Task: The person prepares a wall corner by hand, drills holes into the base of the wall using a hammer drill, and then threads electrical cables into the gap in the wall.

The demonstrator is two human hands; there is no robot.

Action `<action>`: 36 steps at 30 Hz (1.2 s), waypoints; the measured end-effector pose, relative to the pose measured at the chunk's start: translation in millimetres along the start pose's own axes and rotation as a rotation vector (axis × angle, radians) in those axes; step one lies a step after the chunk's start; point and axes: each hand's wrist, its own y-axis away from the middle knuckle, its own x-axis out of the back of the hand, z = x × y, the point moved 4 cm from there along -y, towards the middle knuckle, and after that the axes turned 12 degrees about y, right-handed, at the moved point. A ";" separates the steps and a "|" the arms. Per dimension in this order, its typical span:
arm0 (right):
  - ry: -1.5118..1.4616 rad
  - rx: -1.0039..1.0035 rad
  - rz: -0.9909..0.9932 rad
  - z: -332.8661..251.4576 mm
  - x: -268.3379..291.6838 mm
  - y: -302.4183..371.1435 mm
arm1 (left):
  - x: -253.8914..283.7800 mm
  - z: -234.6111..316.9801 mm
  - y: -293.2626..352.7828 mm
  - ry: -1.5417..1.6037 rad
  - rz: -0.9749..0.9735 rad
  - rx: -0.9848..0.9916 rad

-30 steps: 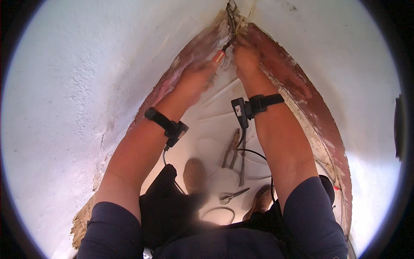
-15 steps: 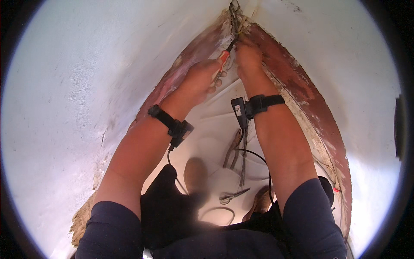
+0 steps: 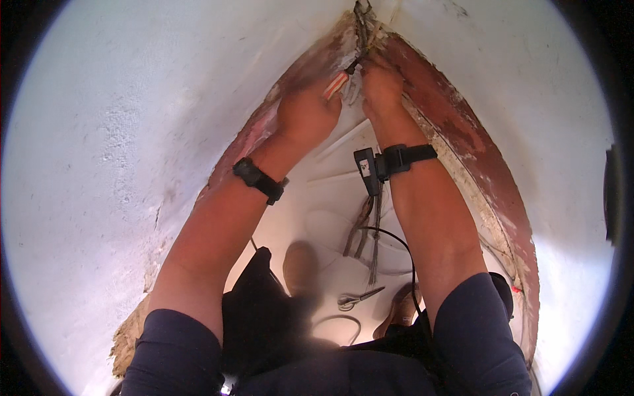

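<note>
My left hand (image 3: 309,111) is closed round the striped red-and-white handle of a hand tool (image 3: 336,85). Its dark upper end points up and right toward the narrow corner, and its exact kind does not show. A dark, twisted cable bundle (image 3: 361,30) runs down that corner to the tool's end. Just right of it, my right hand (image 3: 382,84) is closed with its fingers curled near the bundle's lower end. What those fingers grip is hidden.
Pale walls (image 3: 132,132) close in on both sides, with a reddish-brown band (image 3: 462,119) along their lower edge. Below my arms lie pliers (image 3: 358,228), a bundle of thin wires (image 3: 375,247) and scissors (image 3: 360,299). A black cord (image 3: 403,241) hangs by my right forearm.
My left wrist has rolled over, so the back of the hand faces up and the tool's handle has turned with it. My right hand has barely moved.
</note>
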 end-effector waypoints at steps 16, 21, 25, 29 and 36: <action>0.076 0.075 -0.027 70.3 -23.8 -27.4 | -29.7 -17.9 14.9 1.137 -0.117 0.921; 0.099 0.059 -0.054 74.9 -33.8 -27.1 | -1.4 5.5 0.2 0.083 -0.004 0.246; 0.388 0.090 -0.141 78.7 -11.5 -39.4 | -1.4 22.1 -13.5 -0.055 -0.145 0.203; -0.414 -0.343 -0.262 14.2 -14.6 -4.5 | 4.8 -5.3 6.2 0.069 -0.108 0.295; 0.613 0.145 -0.211 39.7 100.2 32.2 | -10.2 12.7 14.4 0.128 -0.328 0.409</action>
